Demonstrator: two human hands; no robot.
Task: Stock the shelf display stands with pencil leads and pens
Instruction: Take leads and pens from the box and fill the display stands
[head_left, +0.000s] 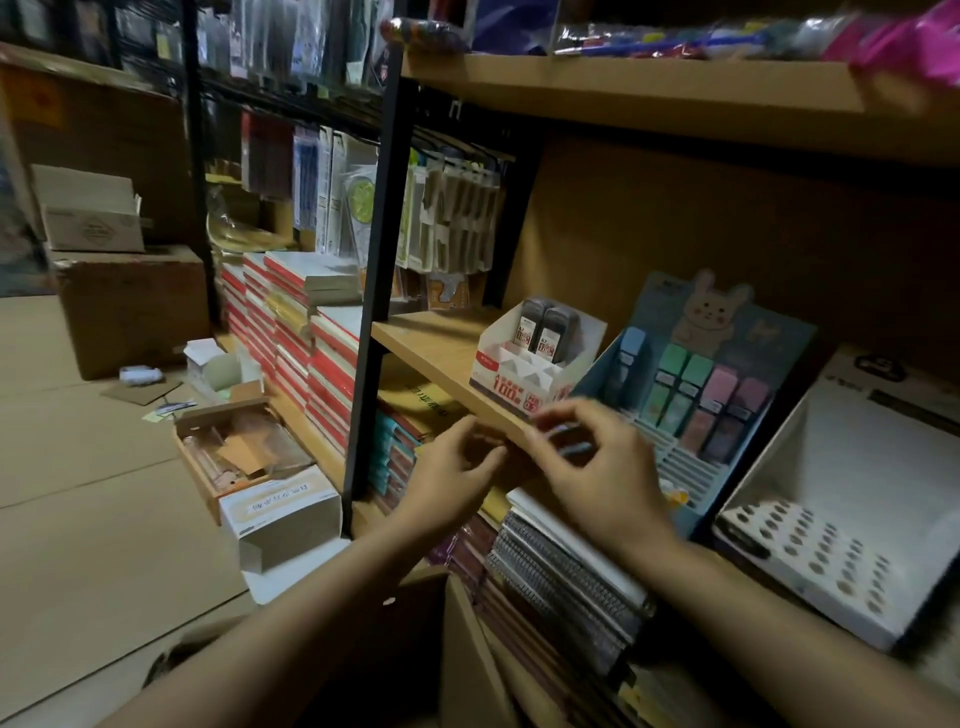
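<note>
The right hand (597, 457) is hovering in front of the shelf edge with its fingers curled round something small and dark, probably a pencil-lead case, though blur is hiding just what it is. The left hand (457, 467) is reaching in beside it with fingers loosely curled; whether it is pinching anything I cannot tell. Both seem to be readying a case for the white lead stand (530, 364), which is sitting just behind them on the wooden shelf (431, 343) and is holding two dark cases (540, 327) in its back row, the front slots waiting. Next to it the blue rabbit display (691, 374) is carrying pastel cases, and farther right a white perforated pen stand (810, 551) is standing unfilled. Below the shelf, spiral notebooks (566, 566) are lying stacked; cardboard boxes (130, 306) are crowding the floor at the left
</note>
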